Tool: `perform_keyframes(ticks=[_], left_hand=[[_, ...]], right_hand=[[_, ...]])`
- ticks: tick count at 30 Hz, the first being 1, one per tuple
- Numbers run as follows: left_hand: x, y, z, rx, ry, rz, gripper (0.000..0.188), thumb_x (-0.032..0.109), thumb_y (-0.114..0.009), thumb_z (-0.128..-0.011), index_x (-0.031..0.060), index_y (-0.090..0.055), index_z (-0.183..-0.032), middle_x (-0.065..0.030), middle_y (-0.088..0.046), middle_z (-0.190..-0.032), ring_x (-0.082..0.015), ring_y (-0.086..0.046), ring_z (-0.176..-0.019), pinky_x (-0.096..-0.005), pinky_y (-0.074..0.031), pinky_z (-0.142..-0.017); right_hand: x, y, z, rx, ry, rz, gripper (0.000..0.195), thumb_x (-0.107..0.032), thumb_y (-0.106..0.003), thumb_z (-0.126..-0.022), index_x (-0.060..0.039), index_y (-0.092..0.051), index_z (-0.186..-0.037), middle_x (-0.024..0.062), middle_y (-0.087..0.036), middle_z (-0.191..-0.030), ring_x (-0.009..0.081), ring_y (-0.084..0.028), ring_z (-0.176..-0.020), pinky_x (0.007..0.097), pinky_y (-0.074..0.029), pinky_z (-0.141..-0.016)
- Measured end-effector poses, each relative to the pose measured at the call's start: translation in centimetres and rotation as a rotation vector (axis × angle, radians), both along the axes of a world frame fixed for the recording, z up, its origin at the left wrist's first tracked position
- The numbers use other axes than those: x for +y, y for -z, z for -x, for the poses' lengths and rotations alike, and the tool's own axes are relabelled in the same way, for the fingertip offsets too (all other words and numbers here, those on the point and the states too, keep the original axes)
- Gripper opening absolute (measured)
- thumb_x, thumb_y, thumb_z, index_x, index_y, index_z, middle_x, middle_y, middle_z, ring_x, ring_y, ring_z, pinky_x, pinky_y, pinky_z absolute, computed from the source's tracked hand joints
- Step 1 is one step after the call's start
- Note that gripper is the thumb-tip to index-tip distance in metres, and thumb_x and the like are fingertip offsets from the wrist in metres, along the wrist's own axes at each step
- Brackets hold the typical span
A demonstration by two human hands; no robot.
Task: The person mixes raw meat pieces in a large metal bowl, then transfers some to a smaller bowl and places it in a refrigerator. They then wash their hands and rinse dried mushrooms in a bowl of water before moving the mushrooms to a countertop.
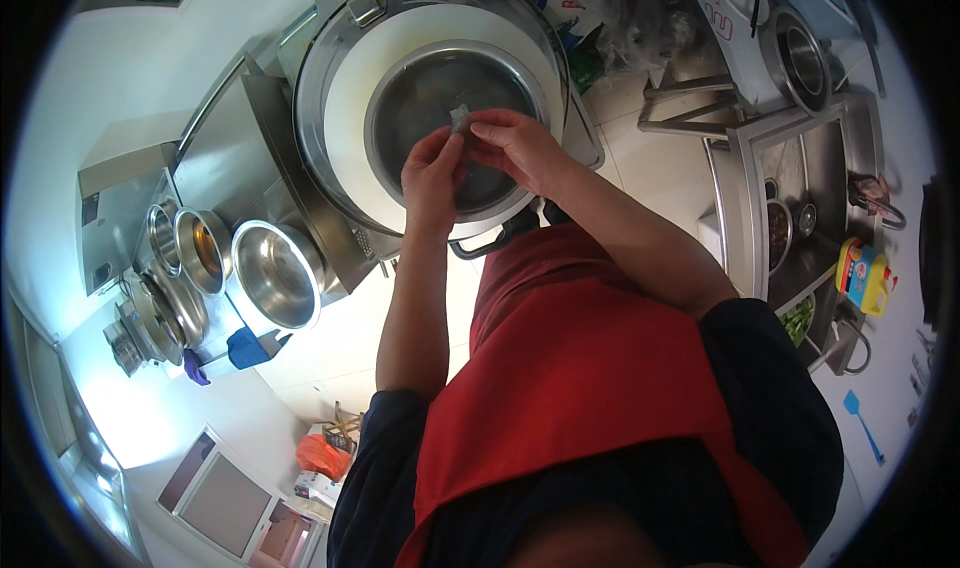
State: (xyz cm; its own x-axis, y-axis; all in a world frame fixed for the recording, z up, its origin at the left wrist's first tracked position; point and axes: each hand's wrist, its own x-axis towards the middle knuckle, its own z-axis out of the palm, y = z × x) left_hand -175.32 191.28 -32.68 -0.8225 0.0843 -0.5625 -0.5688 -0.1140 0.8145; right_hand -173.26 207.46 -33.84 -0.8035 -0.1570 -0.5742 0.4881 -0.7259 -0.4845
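Both my hands are over a round stainless steel basin (405, 110), with their fingertips close together. Pinched between the fingers is a small translucent plastic packet (460, 120), whose contents I cannot make out. My left hand (433, 174) grips its lower left side, thumb up. My right hand (517, 148) holds it from the right, and its curled fingers are partly hidden. The basin's inside looks dark grey and shiny, perhaps with water in it. It rests in a wide round appliance (349, 129) with a pale inner surface and a metal rim.
Several steel bowls (276, 275) stand on the left. A steel sink unit (802, 155) at the right holds a bowl of green vegetables (797, 320); a yellow detergent jug (862, 275) stands beside it. A black handle (499, 239) juts toward my red apron (570, 373). Plastic bags (637, 24) lie beyond.
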Motion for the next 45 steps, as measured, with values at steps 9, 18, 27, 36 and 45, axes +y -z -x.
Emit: perform_keyframes(ticks=[9, 18, 27, 36, 45], left_hand=[[0.0, 0.3, -0.9, 0.477, 0.231, 0.418, 0.035, 0.006, -0.066, -0.09, 0.0038, -0.067, -0.124, -0.0099, -0.074, -0.102, -0.0172, -0.07, -0.092, -0.0293, -0.054, -0.083], [0.9, 2.4, 0.8, 0.796, 0.444, 0.865, 0.03, 0.013, -0.066, -0.088, 0.0045, -0.067, -0.116, -0.0169, -0.068, -0.11, -0.035, -0.067, -0.103, -0.043, -0.054, -0.085], [5.4, 5.9, 3.7, 0.627, 0.655, 0.992, 0.031, 0.019, -0.064, -0.09, 0.0105, -0.068, -0.12, -0.0175, -0.07, -0.11, -0.0371, -0.068, -0.102, -0.0449, -0.054, -0.087], [2.6, 3.1, 2.7, 0.368, 0.328, 0.423, 0.025, 0.015, -0.07, -0.092, 0.001, -0.07, -0.113, -0.0096, -0.073, -0.097, -0.0149, -0.067, -0.088, -0.0289, -0.053, -0.08], [0.5, 0.5, 1.0, 0.183, 0.295, 0.161, 0.02, 0.019, -0.066, -0.098, 0.0036, -0.066, -0.111, -0.0004, -0.068, -0.098, -0.0084, -0.062, -0.088, -0.0253, -0.049, -0.078]], right_hand=[[-0.2, 0.0, 0.1, -0.048, -0.059, 0.02, 0.023, -0.02, -0.063, -0.1, -0.0061, -0.064, -0.118, 0.0065, -0.068, -0.105, 0.0164, -0.066, -0.096, 0.0316, -0.054, -0.089], [-0.8, 2.1, 0.6, -0.236, 0.153, -0.381, 0.041, -0.009, -0.056, -0.093, -0.0036, -0.057, -0.134, 0.0118, -0.062, -0.122, 0.0191, -0.061, -0.107, 0.0324, -0.051, -0.089], [-0.6, 4.1, 2.3, -0.189, 0.107, -0.295, 0.048, -0.019, -0.052, -0.099, -0.0105, -0.049, -0.146, 0.0098, -0.057, -0.134, 0.0212, -0.054, -0.12, 0.038, -0.046, -0.096], [0.0, 2.9, 1.9, -0.097, 0.14, -0.099, 0.043, -0.018, -0.056, -0.101, -0.0055, -0.05, -0.141, 0.0112, -0.06, -0.126, 0.02, -0.062, -0.11, 0.0392, -0.054, -0.092], [0.6, 1.8, 0.9, 0.115, -0.036, -0.033, 0.036, -0.01, -0.049, -0.104, -0.0056, -0.052, -0.14, 0.012, -0.06, -0.129, 0.0219, -0.06, -0.119, 0.0369, -0.051, -0.103]])
